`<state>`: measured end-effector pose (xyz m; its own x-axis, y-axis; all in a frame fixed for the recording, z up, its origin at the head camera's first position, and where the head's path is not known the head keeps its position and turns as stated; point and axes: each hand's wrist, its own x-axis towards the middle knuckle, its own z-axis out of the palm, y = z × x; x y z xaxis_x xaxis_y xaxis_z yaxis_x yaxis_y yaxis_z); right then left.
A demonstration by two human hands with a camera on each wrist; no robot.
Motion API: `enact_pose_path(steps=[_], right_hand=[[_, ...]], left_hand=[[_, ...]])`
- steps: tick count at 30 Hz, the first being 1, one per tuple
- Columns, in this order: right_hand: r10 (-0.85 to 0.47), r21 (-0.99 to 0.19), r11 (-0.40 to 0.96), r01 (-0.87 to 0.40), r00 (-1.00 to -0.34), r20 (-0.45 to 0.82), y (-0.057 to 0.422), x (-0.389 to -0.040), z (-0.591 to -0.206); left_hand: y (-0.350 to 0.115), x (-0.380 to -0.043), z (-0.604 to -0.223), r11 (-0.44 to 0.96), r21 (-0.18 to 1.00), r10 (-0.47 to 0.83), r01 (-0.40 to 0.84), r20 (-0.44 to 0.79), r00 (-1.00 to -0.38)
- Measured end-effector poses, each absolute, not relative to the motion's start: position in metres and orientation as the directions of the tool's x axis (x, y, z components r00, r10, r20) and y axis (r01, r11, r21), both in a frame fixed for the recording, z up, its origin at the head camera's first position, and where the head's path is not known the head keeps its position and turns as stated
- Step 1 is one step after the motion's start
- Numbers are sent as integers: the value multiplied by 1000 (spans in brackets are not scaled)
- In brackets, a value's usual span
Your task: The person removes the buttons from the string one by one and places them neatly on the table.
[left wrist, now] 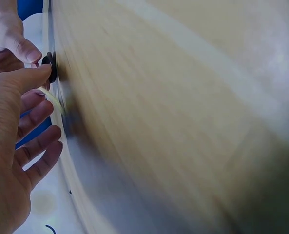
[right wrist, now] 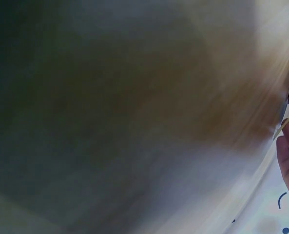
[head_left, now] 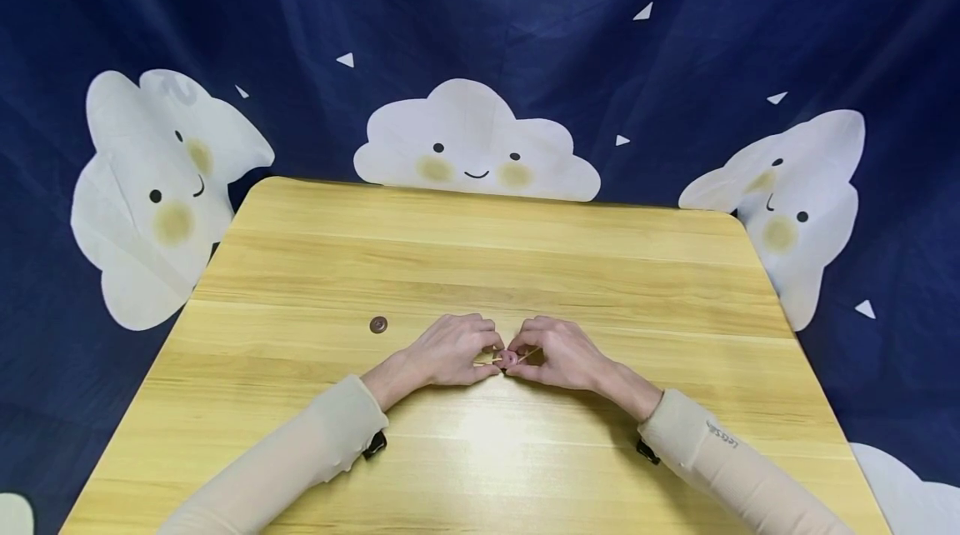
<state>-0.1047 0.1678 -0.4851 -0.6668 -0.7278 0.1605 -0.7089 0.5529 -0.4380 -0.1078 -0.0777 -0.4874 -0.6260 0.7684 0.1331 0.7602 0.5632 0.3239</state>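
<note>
The table is surfaced in pale, yellowish wood grain; its far corners are rounded. On it, left of centre, a brown disc is seen.

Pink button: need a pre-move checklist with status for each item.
1. Left hand at pink button: ok, thumb and finger at its edge.
2. Right hand at the opposite edge: ok.
3. Pale cord showing on both sides: ok, in the head view.
4. Cord through the holes: cannot tell, fingers crowd it.
5. Dark disc by the left thumb attached: cannot tell.
6. Brown button apart from both hands: ok.
</note>
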Motion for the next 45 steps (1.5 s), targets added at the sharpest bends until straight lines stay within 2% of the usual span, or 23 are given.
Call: enact_pose_path(steps=[9, 18, 45], right_hand=[[-728, -425, 547, -721, -661, 184, 168, -105, -485], [-720, -423, 566, -707, -674, 164, 168, -105, -485], [-703, -443, 589, -676, -699, 132, 171, -104, -484]], left_hand=[[-81, -108, -486, 569, 330, 761, 753, 135, -634], [-88, -106, -486, 602, 341, 737, 722, 108, -667], [-116, -102, -482, 633, 347, 700, 692, 126, -703]])
